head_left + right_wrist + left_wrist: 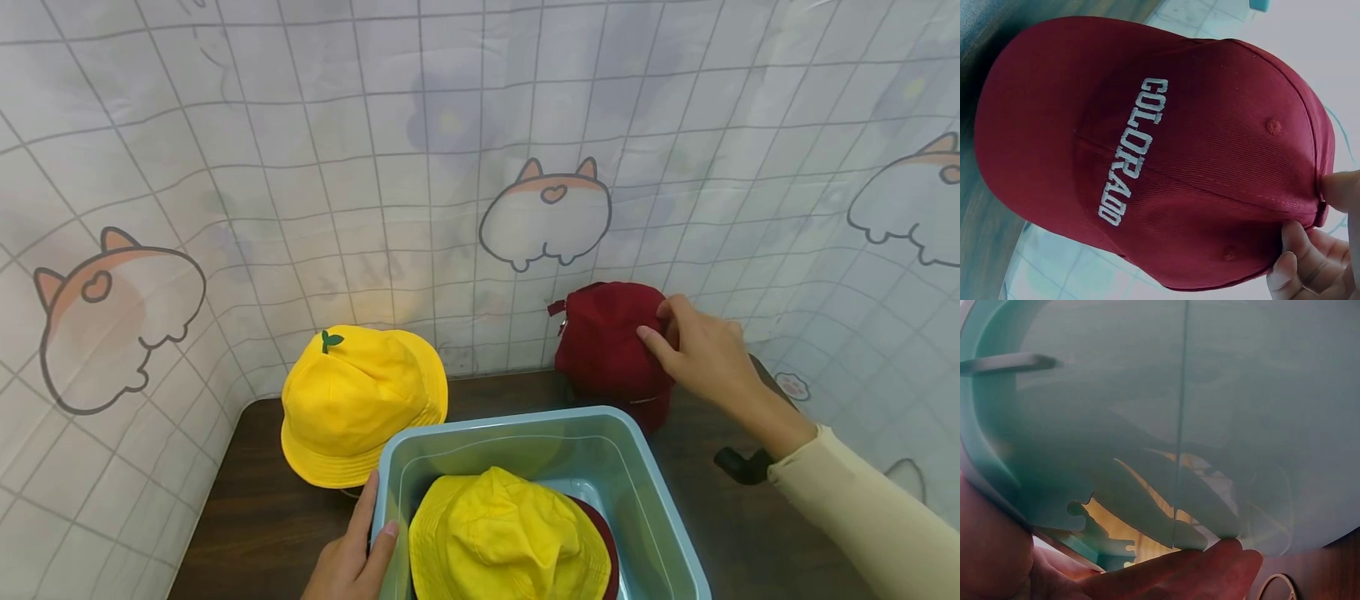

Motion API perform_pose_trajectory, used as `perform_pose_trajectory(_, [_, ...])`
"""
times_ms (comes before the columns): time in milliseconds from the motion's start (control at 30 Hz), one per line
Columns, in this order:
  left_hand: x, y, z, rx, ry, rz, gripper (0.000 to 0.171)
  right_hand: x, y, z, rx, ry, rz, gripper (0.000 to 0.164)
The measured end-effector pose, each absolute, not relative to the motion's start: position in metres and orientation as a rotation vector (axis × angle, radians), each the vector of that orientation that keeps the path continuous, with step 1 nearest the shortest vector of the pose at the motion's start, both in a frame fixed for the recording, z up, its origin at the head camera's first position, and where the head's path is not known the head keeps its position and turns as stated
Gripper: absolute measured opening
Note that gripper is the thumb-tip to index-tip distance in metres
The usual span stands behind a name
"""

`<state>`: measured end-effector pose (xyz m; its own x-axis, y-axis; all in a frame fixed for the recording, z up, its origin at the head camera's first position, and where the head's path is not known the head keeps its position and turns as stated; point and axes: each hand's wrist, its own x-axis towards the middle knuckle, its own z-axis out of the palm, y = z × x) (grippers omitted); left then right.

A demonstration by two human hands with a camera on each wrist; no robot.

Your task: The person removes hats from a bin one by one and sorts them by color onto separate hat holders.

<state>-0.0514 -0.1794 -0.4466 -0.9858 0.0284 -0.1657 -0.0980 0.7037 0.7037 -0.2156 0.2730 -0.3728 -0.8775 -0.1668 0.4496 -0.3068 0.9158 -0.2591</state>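
A dark red baseball cap [611, 333] is at the back right, its crown pinched between thumb and fingers of my right hand [697, 342]. In the right wrist view, white COLORADO lettering [1132, 152] runs across the cap's front, with the brim pointing left. My left hand [352, 546] grips the left wall of a light blue plastic bin [652, 483], thumb over the rim and fingers outside. Inside the bin lies a yellow bucket hat [510, 537], overlapping a dark red brim [603, 533]. The left wrist view is filled by the bin's outer wall [1085, 412], with fingers along its lower edge.
Left of the bin, another yellow bucket hat [360, 392] with a green sprout on top rests on a stand on the dark wooden table [262, 500]. A black object [742, 464] lies under the right forearm. A white checked curtain [337, 167] surrounds the table.
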Motion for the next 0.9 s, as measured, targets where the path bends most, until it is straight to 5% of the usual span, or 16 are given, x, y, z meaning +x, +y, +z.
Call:
perform_pose_trajectory(333, [-0.054,-0.187,-0.435,0.072,2.725,1.092,0.069,-0.209,0.283,-0.365,0.217,-2.690,0.686,0.042])
perform_pose_trajectory(567, [-0.057,-0.194,-0.383,0.215,2.886,0.854,0.051,-0.203,0.318,-0.366,0.146,-2.627,0.787,0.037])
perform_pose_trajectory(733, [-0.066,-0.185,-0.340,0.524,3.110,0.777,0.028,-0.197,0.343,-0.368,0.036,-2.680,0.852,0.040])
perform_pose_trajectory(900, [-0.101,-0.163,-0.304,0.836,3.129,0.847,0.030,-0.196,0.358,-0.378,-0.056,-2.763,1.020,0.052])
